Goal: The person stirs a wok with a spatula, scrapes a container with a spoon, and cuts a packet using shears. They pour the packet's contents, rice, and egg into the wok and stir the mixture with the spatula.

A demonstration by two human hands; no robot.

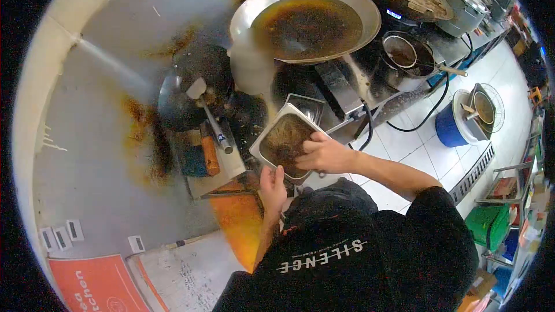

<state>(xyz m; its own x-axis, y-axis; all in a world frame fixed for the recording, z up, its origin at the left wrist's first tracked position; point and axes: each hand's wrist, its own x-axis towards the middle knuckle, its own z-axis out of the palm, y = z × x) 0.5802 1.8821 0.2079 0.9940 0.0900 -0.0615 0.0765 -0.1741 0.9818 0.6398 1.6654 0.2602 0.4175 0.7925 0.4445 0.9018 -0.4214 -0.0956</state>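
Note:
My left hand (272, 188) grips the lower left edge of a rectangular metal food pan (258, 149), its thumb up at the rim. The pan is tilted and holds a brown, wet-looking mass (283, 133). My right hand (321, 154) reaches over the pan's right rim with its fingers curled down at the brown contents. What those fingers hold, if anything, is hidden. Just beyond the pan sits another small metal container (306, 106). A spatula (213, 117) with a metal handle lies left of the pan, near a dark wok (176, 92).
A wide wok (243, 14) of dark liquid stands beyond my hands, with a second wok (442, 6) of bubbling liquid behind it. A strainer (399, 49) rests on a pot at the right. A blue bucket (450, 127) stands on the tiled floor. Black cables hang from the counter.

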